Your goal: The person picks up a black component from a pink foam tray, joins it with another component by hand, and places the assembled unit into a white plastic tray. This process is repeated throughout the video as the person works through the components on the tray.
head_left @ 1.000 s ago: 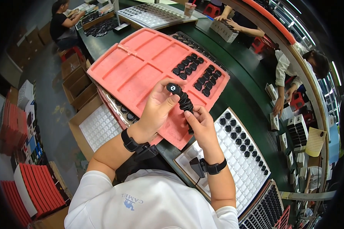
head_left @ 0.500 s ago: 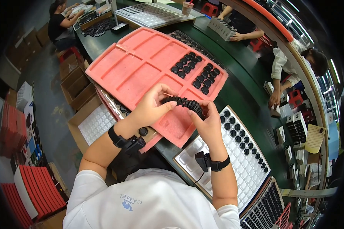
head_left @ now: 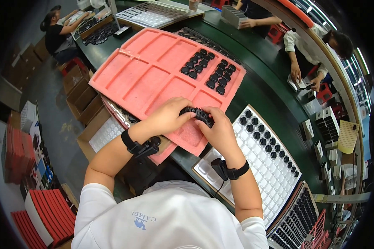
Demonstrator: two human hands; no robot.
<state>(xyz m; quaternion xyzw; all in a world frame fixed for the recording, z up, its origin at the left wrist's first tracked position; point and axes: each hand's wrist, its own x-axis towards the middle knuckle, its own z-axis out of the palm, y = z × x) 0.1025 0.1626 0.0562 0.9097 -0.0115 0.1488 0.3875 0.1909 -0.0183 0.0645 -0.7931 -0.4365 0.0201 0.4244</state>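
Observation:
My left hand [head_left: 167, 117] and my right hand [head_left: 218, 129] hold between them a short row of small black round parts [head_left: 198, 113], pressed end to end, just above the near edge of a pink foam tray [head_left: 149, 72]. Two compartments at the tray's far right hold several black round parts [head_left: 207, 71]. Right of my hands lies a white grid tray [head_left: 265, 159] with black parts filling its upper rows. Both wrists wear black bands.
The work sits on a dark green bench [head_left: 265, 93]. More white and black grid trays lie at the far end [head_left: 151, 12] and lower right [head_left: 293, 220]. Other people work at the bench's far left [head_left: 59, 35] and right [head_left: 316, 47]. Cardboard boxes and red stacks stand on the floor at left.
My hands have drawn the black parts into a horizontal row and lowered it toward the pink tray's near edge. One second ago the left hand held a single round part above a small stack.

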